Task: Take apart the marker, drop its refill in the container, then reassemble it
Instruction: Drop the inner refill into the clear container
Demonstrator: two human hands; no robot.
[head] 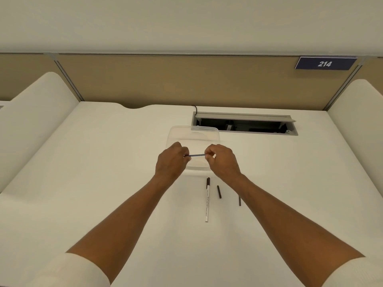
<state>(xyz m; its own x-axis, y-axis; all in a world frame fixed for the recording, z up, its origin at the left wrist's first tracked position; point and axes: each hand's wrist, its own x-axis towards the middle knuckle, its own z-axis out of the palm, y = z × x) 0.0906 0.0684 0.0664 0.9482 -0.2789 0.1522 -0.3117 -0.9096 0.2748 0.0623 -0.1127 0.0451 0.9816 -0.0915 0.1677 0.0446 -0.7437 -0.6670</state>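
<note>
A thin dark refill (194, 155) is held level between my two hands, over the clear plastic container (193, 133). My left hand (172, 160) pinches its left end and my right hand (222, 160) pinches its right end. On the desk just nearer than the container lies the white marker barrel (207, 201), its dark end pointing toward the container. A short black piece (219, 192) lies to its right, and another small black piece (239, 200) shows partly from under my right forearm.
The white desk (103, 172) has an open cable tray (246, 125) behind the container at the right. Tan partition panels (165, 79) close the back, with a "214" sign (325, 64). White rounded dividers stand at both sides.
</note>
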